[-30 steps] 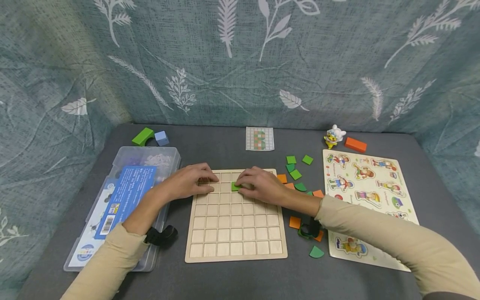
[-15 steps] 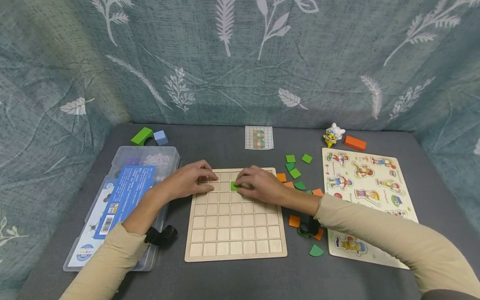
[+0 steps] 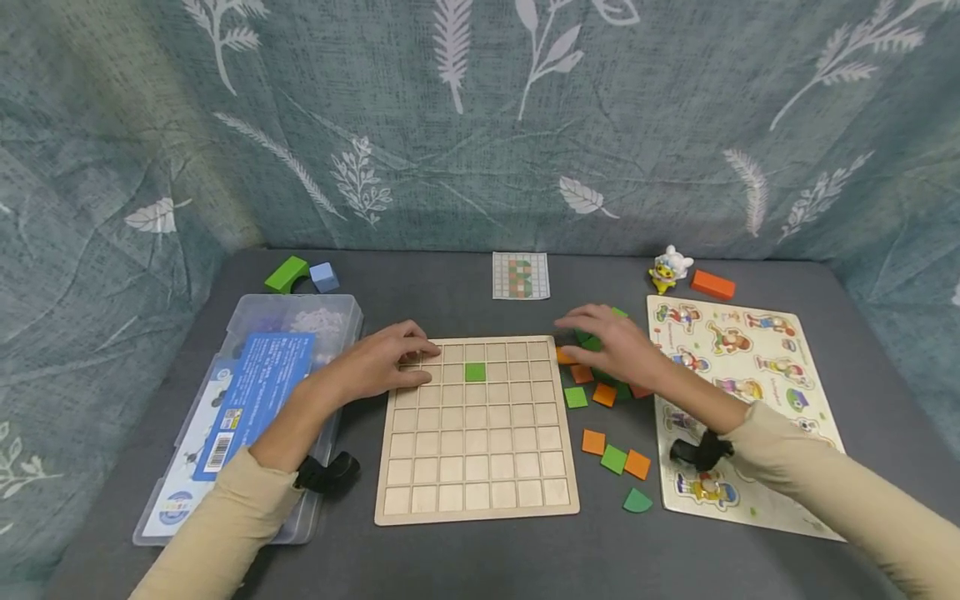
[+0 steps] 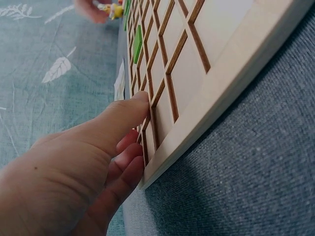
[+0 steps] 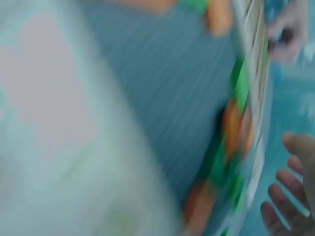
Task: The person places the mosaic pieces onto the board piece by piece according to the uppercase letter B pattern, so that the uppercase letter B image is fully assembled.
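Head view, surface: a grey fabric-covered table (image 3: 465, 558) backed by a teal curtain (image 3: 465, 150) printed with white leaves.
Head view, board: a wooden grid board (image 3: 476, 429) lies flat at centre, with one green square tile (image 3: 474, 372) seated in a cell of its second row.
Head view, left hand (image 3: 386, 364): rests on the board's far left corner, fingers bent over the edge.
Head view, right hand (image 3: 611, 346): relaxed, fingers loosely spread above the loose green and orange tiles (image 3: 600, 392) just right of the board, grasping nothing.
Head view, surroundings: clear plastic box (image 3: 255, 400) at left, character peg puzzle (image 3: 750, 392) at right, pattern card (image 3: 521, 276) at the back.
Left wrist view: the thumb (image 4: 123, 118) presses the grid board (image 4: 206, 83); the other fingers curl under its edge.
Right wrist view: blurred; fingertips (image 5: 290, 196) look extended.
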The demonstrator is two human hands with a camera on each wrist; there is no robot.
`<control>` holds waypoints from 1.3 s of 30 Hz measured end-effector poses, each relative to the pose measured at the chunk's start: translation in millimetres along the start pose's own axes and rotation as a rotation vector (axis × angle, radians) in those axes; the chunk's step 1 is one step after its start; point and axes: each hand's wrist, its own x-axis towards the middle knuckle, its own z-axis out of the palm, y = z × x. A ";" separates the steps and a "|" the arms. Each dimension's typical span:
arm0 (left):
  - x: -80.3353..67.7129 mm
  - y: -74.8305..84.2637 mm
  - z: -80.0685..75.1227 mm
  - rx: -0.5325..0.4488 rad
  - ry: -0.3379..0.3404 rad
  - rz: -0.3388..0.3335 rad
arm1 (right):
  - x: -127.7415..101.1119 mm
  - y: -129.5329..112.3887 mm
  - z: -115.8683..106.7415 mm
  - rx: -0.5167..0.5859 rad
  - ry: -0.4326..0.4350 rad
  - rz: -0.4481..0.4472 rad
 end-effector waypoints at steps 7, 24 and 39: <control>-0.9 0.1 0.1 0.014 -0.015 -0.018 | -45.8 39.6 -19.8 0.008 0.006 0.099; 2.5 1.1 -0.7 0.016 -0.023 -0.029 | -103.0 40.2 -26.0 0.001 -0.006 -0.035; 1.2 -1.2 0.6 0.001 -0.014 -0.014 | -92.0 39.2 -32.2 -0.120 -0.058 -0.178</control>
